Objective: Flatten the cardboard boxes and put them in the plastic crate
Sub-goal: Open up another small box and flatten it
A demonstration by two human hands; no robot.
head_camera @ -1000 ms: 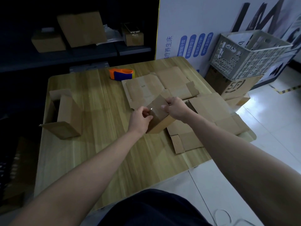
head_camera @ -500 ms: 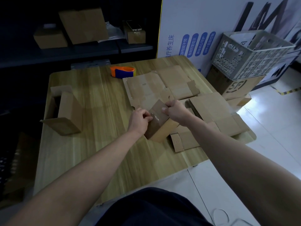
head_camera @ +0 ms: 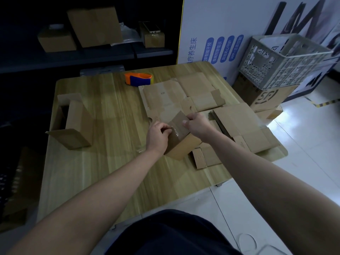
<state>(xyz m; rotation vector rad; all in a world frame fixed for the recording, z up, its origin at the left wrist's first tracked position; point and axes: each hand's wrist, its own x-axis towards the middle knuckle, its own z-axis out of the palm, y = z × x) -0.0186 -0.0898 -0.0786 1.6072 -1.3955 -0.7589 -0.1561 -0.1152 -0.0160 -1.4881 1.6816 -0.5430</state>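
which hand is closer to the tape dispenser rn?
Left, narrowly. The left hand sits toward the camera from the tape dispenser, slightly right of it; the right hand is further right. Both grip the small box.

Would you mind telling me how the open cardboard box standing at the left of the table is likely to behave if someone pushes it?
The open box is probably light, being thin and seemingly empty cardboard. It stands on a narrow side with flaps splayed, so a push might tip it, or slide it across the smooth wooden table.

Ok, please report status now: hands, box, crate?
Left hand and right hand both gripping small box, not yet flat. Crate off table, no cardboard visible inside. Nothing blocking.
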